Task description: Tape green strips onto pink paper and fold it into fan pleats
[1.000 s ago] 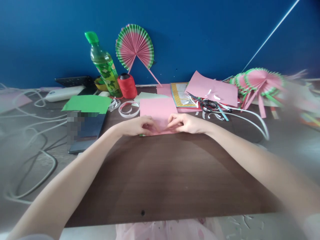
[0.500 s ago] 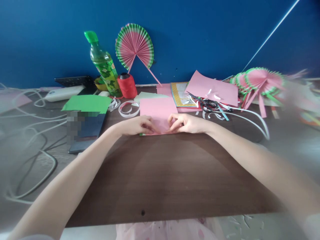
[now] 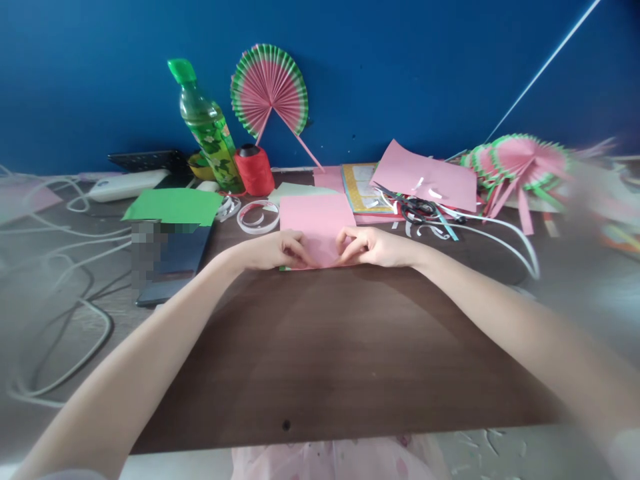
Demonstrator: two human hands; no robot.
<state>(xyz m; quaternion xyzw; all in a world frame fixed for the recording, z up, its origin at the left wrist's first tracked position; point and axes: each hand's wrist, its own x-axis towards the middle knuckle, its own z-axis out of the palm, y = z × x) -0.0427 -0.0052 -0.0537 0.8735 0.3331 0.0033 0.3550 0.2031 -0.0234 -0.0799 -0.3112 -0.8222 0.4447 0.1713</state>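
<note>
A pink paper sheet [image 3: 317, 220] lies flat on the dark wooden table [image 3: 325, 353], a thin green edge showing under its near side. My left hand [image 3: 273, 251] pinches the sheet's near edge from the left, fingers curled and pressed on the paper. My right hand [image 3: 373, 245] does the same from the right, fingertips bent onto the near edge. The two hands sit close together, with a narrow strip of pink paper between them.
A green bottle [image 3: 207, 130], red thread spool [image 3: 255, 170] and tape ring [image 3: 257, 217] stand behind. A finished pink-green paper fan [image 3: 270, 83] leans on the blue wall; more fans [image 3: 520, 160] lie right. Scissors [image 3: 417, 210], pink paper, green paper [image 3: 175, 205], a dark phone [image 3: 173, 260] and white cables [image 3: 65, 267] surround.
My fingers have shifted slightly along the paper's near edge, the gap between the hands a little wider. The view has dropped a touch. Nothing else moved.
</note>
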